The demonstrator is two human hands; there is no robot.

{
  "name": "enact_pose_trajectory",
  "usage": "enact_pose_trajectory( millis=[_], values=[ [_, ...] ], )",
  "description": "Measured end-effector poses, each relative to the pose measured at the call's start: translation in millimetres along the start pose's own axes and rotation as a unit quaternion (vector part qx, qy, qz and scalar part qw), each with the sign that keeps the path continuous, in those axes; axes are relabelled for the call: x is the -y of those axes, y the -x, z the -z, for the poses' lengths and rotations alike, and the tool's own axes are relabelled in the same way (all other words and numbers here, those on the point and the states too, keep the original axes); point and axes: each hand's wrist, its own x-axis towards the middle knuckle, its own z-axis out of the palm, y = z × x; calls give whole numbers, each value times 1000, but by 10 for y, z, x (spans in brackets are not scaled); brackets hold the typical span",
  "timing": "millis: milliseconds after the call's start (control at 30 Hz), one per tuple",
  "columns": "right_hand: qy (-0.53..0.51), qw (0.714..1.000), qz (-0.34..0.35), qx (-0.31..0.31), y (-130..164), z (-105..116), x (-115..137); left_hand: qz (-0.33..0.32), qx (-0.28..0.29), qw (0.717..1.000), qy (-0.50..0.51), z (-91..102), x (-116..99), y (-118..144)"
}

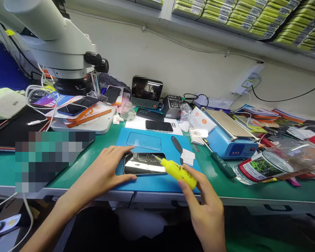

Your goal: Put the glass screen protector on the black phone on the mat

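Left hand [109, 168] lay flat, fingers spread, pinning the phone [144, 163] on the blue mat [152, 183]; right hand [199, 196] gripped a yellow glue bottle [179, 172], nozzle over the phone's right end, dispensing likely underway, needing steady squeeze.

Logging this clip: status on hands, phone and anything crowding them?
Left hand flat on phone, steadying it. Right hand grips yellow bottle, nozzle over phone. Black pry tool and white wipes beside it, apart.
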Motion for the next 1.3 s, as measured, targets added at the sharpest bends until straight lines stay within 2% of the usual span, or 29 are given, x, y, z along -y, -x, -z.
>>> enact_pose_trajectory(
  millis=[100,167,267,333,367,433,500,600,700,833,1033,1167,1300],
  values=[
    [-149,974,-165,-42,-53,127,-116,7,11,1000,14,0,8,13],
    [-247,942,-218,-65,-138,202,-154,26,7,999,39,36,12,-2],
    [-345,906,-230,-84,-321,291,-205,38,-33,998,48,166,42,-119],
    [-372,894,-234,-82,-445,331,-265,2,-53,999,2,272,84,-279],
    [-378,891,-236,-80,-499,344,-303,-27,-48,998,-28,315,110,-381],
    [-382,889,-238,-83,-582,359,-389,-79,-3,994,-74,359,156,-603],
    [-375,893,-228,-93,-630,364,-473,-107,65,988,-89,343,184,-817],
    [-341,908,-216,-111,-650,355,-578,-117,117,982,-97,259,177,-1056],
    [-285,927,-212,-120,-634,318,-655,-124,153,975,-103,203,136,-1191],
    [-217,948,-201,-120,-606,247,-727,-130,180,968,-119,229,84,-1286],
    [-165,962,-171,-131,-587,166,-835,-127,184,964,-143,251,13,-1325],
    [-129,968,-160,-143,-571,123,-887,-113,154,969,-156,212,5,-1263],
    [-75,976,-133,-157,-579,117,-911,-85,111,976,-166,229,102,-1130]
  ],
)
